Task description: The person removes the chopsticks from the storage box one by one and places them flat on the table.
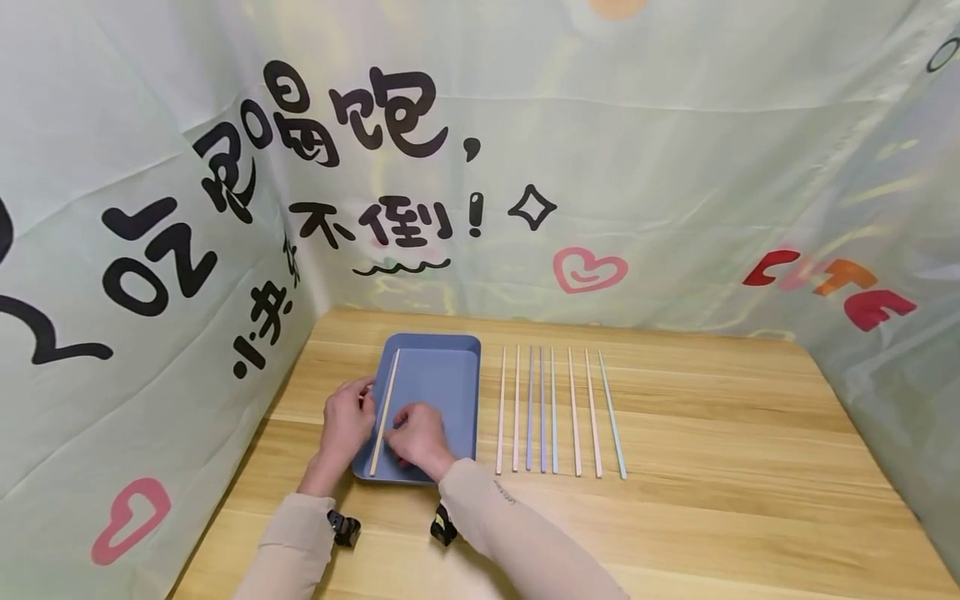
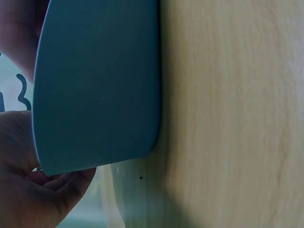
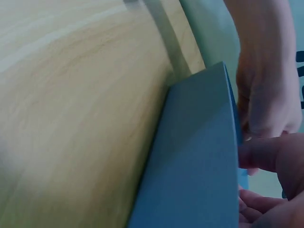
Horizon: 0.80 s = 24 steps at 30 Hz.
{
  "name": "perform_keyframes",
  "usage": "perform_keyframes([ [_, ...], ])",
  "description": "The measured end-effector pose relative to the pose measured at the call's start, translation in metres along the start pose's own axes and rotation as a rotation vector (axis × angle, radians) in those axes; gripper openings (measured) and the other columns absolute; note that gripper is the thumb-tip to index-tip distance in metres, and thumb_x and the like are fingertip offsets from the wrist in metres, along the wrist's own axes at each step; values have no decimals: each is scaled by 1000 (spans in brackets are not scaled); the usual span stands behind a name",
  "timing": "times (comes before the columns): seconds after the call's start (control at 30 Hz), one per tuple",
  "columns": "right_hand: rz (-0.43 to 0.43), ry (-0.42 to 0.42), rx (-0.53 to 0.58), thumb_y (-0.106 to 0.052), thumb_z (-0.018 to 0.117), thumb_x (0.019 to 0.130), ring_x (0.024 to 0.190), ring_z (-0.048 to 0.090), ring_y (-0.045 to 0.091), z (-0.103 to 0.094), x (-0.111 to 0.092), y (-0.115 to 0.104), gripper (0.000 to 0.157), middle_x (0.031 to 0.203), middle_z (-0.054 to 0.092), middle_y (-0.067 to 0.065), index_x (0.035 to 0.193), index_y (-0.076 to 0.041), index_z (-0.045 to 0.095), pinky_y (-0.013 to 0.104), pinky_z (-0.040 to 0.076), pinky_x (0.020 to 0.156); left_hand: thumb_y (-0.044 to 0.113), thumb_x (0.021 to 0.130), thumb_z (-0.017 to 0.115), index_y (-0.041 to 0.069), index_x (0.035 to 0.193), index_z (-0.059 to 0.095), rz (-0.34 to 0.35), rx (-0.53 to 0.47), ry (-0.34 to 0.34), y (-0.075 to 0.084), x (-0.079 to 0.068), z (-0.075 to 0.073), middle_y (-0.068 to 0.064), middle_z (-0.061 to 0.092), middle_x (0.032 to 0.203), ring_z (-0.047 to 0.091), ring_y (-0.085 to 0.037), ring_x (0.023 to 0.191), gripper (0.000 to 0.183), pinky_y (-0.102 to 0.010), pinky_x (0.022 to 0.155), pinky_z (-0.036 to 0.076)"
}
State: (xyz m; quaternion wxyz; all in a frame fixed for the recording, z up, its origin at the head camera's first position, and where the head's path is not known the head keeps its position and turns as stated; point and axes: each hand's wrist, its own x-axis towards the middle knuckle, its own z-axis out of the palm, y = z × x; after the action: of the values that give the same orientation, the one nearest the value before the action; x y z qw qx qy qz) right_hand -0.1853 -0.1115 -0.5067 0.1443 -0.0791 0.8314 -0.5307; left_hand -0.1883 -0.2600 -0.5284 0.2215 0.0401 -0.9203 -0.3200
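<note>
A blue rectangular tray (image 1: 450, 400) lies on the wooden table, with one pale chopstick (image 1: 385, 412) lengthwise along its left side. My left hand (image 1: 349, 417) holds the tray's left rim, thumb over the edge and fingers outside the wall. Over the tray's near part, my right hand (image 1: 420, 437) has curled fingers, the tips right at the chopstick's lower half. In the right wrist view the tray's near wall (image 3: 190, 147) hides those fingertips; I cannot tell whether they pinch the chopstick.
Right of the tray, several chopsticks (image 1: 553, 412) in pink, purple and light blue lie roughly parallel on the table (image 1: 720, 450). Printed fabric walls (image 1: 660, 183) enclose the table at the back and sides.
</note>
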Motion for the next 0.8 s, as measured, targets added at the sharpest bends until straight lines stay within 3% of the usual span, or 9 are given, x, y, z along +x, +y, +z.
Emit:
perform_keyframes([
  [0.43, 25, 68, -16, -3, 78, 85, 37, 63, 18, 16, 8, 2, 36, 41, 59, 2, 54, -10, 60, 26, 47, 36, -8, 93, 63, -11, 119, 73, 5, 8, 5, 1, -1, -1, -22, 73, 91, 72, -34, 80, 29, -47, 72, 58],
  [0.6, -28, 99, -39, -2, 77, 83, 31, 55, 9, 20, 10, 2, 38, 40, 57, 2, 54, -11, 55, 23, 44, 36, -5, 94, 63, -11, 122, 72, -16, 8, -17, 2, 1, -2, -23, 73, 94, 73, -35, 83, 30, -49, 74, 58],
  [0.8, -69, 154, -154, -8, 80, 83, 33, 45, 4, 27, 10, 5, 42, 38, 51, -3, 53, -15, 52, 20, 38, 41, -5, 94, 63, -10, 124, 72, -28, -2, -25, 0, 1, -1, -22, 74, 95, 74, -35, 84, 32, -50, 77, 58],
])
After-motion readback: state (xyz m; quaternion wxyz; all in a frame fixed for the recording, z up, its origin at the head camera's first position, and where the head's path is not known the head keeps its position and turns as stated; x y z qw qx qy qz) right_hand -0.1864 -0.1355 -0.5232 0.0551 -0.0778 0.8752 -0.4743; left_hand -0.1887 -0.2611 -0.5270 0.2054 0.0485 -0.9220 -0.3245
